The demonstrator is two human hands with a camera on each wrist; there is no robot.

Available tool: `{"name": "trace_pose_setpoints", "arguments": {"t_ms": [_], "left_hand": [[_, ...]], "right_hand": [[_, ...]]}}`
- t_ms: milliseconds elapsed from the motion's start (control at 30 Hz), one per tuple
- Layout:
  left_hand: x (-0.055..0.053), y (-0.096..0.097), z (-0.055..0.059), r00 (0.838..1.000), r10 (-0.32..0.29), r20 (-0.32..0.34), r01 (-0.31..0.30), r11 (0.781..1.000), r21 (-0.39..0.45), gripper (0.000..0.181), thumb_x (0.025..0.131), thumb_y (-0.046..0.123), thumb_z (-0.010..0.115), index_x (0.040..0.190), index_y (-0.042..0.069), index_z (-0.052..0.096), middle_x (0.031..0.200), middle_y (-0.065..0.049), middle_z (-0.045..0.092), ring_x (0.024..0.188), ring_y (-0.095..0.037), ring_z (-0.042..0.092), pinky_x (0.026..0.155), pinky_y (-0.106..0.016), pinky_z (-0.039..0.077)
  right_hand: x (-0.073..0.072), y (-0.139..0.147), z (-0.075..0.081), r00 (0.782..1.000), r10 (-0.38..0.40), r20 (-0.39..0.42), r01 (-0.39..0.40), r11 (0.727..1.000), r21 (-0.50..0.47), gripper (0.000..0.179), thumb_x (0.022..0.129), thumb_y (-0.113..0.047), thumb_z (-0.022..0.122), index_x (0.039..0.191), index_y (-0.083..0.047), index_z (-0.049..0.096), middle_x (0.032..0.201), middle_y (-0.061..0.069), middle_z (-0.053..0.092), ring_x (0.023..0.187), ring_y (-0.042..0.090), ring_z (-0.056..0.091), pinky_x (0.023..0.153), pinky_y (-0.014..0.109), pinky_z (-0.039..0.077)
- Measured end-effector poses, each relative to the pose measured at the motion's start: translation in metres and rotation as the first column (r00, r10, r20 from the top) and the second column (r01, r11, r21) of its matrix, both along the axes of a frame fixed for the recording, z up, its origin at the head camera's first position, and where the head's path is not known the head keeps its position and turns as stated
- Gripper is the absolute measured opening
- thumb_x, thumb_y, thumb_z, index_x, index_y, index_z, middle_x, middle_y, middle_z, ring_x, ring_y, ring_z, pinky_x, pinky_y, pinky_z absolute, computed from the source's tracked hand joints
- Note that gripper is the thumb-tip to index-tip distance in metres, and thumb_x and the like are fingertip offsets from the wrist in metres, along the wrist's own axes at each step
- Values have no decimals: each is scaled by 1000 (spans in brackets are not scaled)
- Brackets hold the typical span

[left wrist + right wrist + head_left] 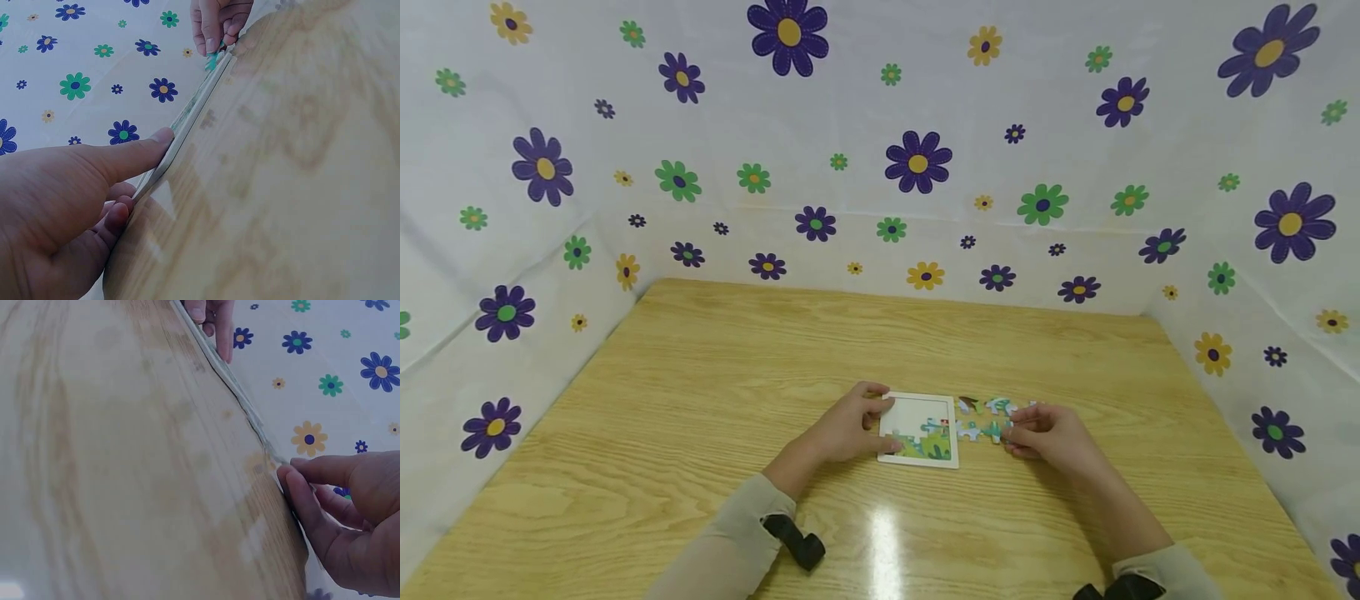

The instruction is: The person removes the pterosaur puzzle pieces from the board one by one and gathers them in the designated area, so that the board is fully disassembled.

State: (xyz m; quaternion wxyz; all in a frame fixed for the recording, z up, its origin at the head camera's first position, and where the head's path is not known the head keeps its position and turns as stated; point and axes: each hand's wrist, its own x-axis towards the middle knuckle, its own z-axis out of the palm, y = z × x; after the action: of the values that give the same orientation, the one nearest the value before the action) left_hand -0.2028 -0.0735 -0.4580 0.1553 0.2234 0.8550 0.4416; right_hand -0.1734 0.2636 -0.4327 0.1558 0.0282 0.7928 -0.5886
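Note:
A square white puzzle tray [956,454] lies on the table, with joined green and pale pieces [931,446] along its bottom and lower right; its upper left is bare. My left hand [844,427] holds the tray's left side, thumb over the lower rim and fingers at the upper corner. To the tray's right, several loose jigsaw pieces [967,431] lie in two rows. At their right end my right hand [1051,435] pinches a jigsaw piece between thumb and fingers, which mostly hide it. The right wrist view shows the thumb and fingertips [299,481] together low at the tabletop.
The wooden table [722,358] reaches back to a white cloth [850,100] printed with flowers, which also hangs at both sides. Light glares off the tabletop in front of the tray. Black straps [793,542] sit on both wrists.

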Motion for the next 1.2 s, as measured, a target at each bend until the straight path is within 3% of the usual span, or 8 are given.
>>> {"name": "trace_pose_setpoints", "arguments": {"t_ms": [333, 800, 1200], "left_hand": [[1, -1, -3, 1000, 7, 2, -7, 1000, -6, 74, 86, 34, 80, 147, 4, 49, 159, -2, 31, 98, -18, 44, 80, -31, 41], [-1, -1, -3, 1000, 8, -12, -8, 1000, -19, 75, 85, 36, 80, 147, 4, 50, 159, -3, 31, 100, -17, 46, 83, -31, 43], [0, 1, -1, 1000, 8, -30, -9, 999, -32, 77, 85, 37, 80, 147, 3, 48, 157, -4, 34, 98, -17, 46, 82, -32, 42]], "right_hand": [[2, -6, -4, 996, -56, -71, 63, 993, 96, 34, 90, -6, 74, 114, 14, 61, 90, 7, 72, 75, 12, 71, 68, 25, 59], [5, -9, 3, 992, -80, -99, 99, 974, 205, 25, 90, -5, 74, 108, 11, 66, 93, 13, 72, 76, 13, 69, 68, 24, 58], [1, 1, -1, 995, -81, -65, 90, 985, 148, 29, 91, -9, 74, 112, 9, 66, 92, 6, 72, 79, 12, 69, 71, 23, 58]]}}
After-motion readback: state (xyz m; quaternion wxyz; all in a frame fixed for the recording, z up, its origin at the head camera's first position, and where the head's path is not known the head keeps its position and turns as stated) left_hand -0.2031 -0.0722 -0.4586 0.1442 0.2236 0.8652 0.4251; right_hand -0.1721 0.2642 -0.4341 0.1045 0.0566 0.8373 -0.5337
